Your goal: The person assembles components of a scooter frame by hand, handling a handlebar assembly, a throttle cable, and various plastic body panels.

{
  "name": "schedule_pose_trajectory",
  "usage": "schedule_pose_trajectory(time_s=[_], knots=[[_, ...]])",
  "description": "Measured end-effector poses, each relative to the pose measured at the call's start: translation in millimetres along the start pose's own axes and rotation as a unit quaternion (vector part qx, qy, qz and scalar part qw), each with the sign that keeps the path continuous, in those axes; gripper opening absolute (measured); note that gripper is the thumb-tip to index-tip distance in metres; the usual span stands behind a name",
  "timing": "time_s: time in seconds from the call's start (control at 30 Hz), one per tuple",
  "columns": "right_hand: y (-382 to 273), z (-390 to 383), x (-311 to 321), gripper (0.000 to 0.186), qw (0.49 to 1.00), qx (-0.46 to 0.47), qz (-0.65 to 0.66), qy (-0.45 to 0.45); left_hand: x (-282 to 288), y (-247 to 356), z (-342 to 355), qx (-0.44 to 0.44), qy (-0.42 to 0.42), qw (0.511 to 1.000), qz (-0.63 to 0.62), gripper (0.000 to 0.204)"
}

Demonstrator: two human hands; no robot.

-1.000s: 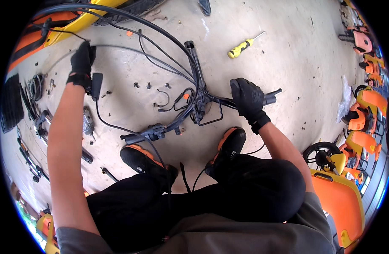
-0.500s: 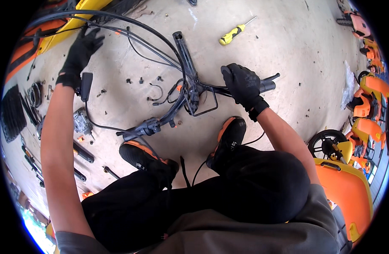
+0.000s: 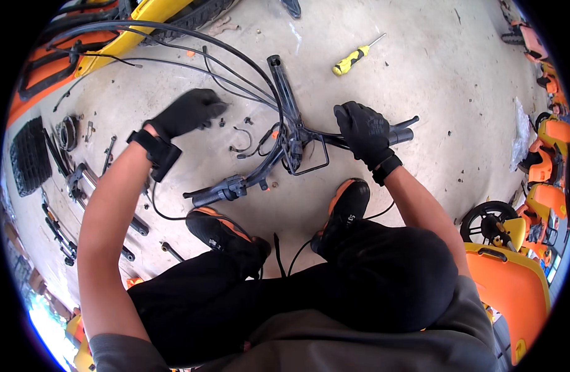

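Observation:
A black handlebar with an upright stem tube lies on the floor before my feet. My right hand, in a black glove, is wrapped round its right arm, just inboard of the grip. Also gloved, my left hand hovers left of the stem, apart from the handlebar, with loosely bent fingers and nothing visible in it; motion blurs it slightly. Beneath it lie small black bolts. Black cables arc from the handlebar toward the upper left. The left grip points toward my left shoe.
A yellow-and-black screwdriver lies beyond my right hand. An orange-and-yellow machine frame with a tyre stands at the upper left. Metal parts and a black ribbed mat lie at left. Orange vehicles line the right side.
My left hand has come away from the cables at the upper left and swung right and nearer, toward the stem. My right hand keeps its grip on the handlebar.

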State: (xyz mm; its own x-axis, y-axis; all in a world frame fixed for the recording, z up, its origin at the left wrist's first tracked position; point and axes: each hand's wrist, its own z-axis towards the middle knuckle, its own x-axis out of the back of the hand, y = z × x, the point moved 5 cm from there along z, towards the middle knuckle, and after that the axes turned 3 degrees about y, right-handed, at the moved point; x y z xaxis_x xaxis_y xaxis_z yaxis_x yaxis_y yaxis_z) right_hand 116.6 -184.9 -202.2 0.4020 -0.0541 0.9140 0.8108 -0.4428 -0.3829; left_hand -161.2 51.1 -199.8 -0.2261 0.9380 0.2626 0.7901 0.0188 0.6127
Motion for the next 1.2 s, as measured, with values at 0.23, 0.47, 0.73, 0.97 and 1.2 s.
schedule_pose_trajectory(time_s=[0.23, 0.47, 0.73, 0.97, 1.2], knots=[[1.5, -2.4, 3.0, 0.036, 1.000, 0.003, 0.022, -0.004, -93.0, 94.2, -19.3, -0.244, -0.022, 0.969, -0.040, 0.029], [-0.6, -1.3, -0.5, 0.035, 1.000, 0.018, 0.000, -0.026, -103.4, 86.7, 8.7, -0.182, 0.042, 0.976, 0.108, 0.037], [-0.9, -5.7, 6.1, 0.024, 0.992, 0.086, 0.015, 0.088, -123.7, 60.0, 31.5, -0.225, 0.017, 0.973, 0.050, 0.039], [1.7, -6.6, 2.8, 0.019, 0.987, 0.116, -0.013, 0.113, -116.9, 109.1, -19.5, -0.220, 0.024, 0.958, 0.180, 0.035], [-10.4, -4.8, 7.0, 0.017, 0.990, 0.108, 0.006, 0.094, -119.3, 69.8, 11.6, -0.158, 0.064, 0.980, 0.107, 0.029]])
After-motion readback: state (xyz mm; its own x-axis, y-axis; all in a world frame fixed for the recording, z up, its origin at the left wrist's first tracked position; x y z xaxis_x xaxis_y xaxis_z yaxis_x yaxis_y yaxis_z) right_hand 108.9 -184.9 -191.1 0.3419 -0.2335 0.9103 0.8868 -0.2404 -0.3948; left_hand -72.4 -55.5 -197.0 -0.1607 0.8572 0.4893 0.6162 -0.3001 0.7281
